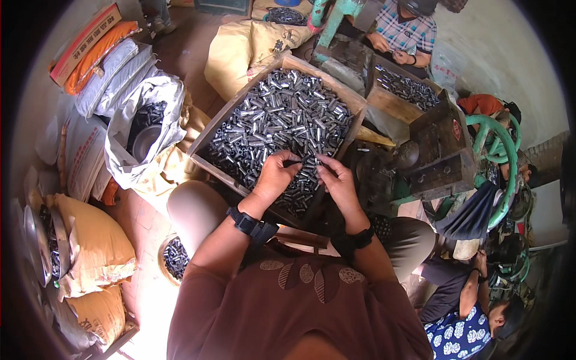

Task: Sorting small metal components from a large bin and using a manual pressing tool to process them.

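Presently note left hand [275, 176] and right hand [341, 181] with curled fingers, pinch unconfirmable; if slack, beware dropping metal tubes [283, 114].

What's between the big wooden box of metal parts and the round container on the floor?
In the head view, the person's beige-clad left knee lies between the wooden box and the round container.

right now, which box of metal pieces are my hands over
The large wooden box nearest you; the smaller box is farther off, by the person in plaid.
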The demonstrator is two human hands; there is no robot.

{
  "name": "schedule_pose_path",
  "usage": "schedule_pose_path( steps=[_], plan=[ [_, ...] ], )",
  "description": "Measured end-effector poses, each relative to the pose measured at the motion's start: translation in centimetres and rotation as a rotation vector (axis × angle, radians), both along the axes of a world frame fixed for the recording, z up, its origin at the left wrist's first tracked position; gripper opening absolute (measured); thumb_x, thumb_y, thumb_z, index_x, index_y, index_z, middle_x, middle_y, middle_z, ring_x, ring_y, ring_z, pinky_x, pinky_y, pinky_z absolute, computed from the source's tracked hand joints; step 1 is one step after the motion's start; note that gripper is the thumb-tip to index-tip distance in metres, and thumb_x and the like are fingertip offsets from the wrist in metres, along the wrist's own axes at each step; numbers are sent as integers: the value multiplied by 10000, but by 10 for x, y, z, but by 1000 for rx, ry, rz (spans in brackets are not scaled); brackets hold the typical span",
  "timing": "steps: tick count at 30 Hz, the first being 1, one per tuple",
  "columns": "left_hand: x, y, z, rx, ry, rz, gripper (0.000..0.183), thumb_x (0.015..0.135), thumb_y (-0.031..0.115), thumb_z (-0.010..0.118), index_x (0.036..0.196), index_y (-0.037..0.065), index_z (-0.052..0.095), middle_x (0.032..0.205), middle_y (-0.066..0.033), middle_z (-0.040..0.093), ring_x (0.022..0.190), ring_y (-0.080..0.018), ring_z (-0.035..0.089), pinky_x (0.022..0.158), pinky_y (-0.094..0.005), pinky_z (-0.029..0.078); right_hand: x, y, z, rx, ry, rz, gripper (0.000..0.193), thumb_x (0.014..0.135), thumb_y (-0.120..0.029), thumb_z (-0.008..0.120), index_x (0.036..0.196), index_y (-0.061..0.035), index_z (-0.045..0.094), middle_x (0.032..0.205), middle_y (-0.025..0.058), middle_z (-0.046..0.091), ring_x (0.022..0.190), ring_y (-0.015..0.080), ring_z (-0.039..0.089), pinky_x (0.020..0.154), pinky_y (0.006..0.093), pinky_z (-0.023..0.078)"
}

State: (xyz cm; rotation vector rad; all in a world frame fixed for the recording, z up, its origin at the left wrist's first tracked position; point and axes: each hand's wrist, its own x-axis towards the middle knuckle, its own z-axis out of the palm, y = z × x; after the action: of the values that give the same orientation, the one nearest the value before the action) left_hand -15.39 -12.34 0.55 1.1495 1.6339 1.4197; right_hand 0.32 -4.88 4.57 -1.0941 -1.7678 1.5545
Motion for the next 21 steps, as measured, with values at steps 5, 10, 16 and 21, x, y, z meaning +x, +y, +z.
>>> schedule_pose_path(
  steps=[5, 10, 16, 21],
  plan=[
    [11, -3, 20, -83, -510, -71, 118, 844, 84, 571, 947, 36, 539, 634, 2, 523, 451, -42, 439, 370, -183, 305, -3, -6, 5, -53, 29, 76, 211, 838, -60, 573, 1045, -24, 582, 800, 24, 601, 695, 60, 553, 524, 196, 443],
    [16, -7, 21, -49, -661, -113, 82, 861, 101, 564, 920, 45, 554, 635, 13, 521, 397, -35, 369, 339, -180, 239, 2, -4, 5, -146, 184, -8, 217, 862, -95, 551, 1061, -8, 560, 886, 68, 617, 753, 139, 630, 526, 216, 492],
    [21, -12, 23, -47, -1026, -96, 126, 859, 72, 558, 966, 28, 608, 678, 18, 542, 477, -27, 362, 404, -171, 263, 6, -6, 13, -164, 136, -78, 205, 856, -142, 581, 992, 12, 579, 800, 69, 639, 681, 138, 646, 472, 201, 462],
    [24, -13, 26, -48, -1089, -125, 127, 854, 55, 558, 965, 43, 619, 621, 46, 491, 482, -31, 381, 418, -186, 292, 12, -7, 9, -40, 117, -109, 209, 834, -190, 621, 927, -3, 610, 731, 49, 638, 585, 89, 598, 456, 178, 402]
  ],
)
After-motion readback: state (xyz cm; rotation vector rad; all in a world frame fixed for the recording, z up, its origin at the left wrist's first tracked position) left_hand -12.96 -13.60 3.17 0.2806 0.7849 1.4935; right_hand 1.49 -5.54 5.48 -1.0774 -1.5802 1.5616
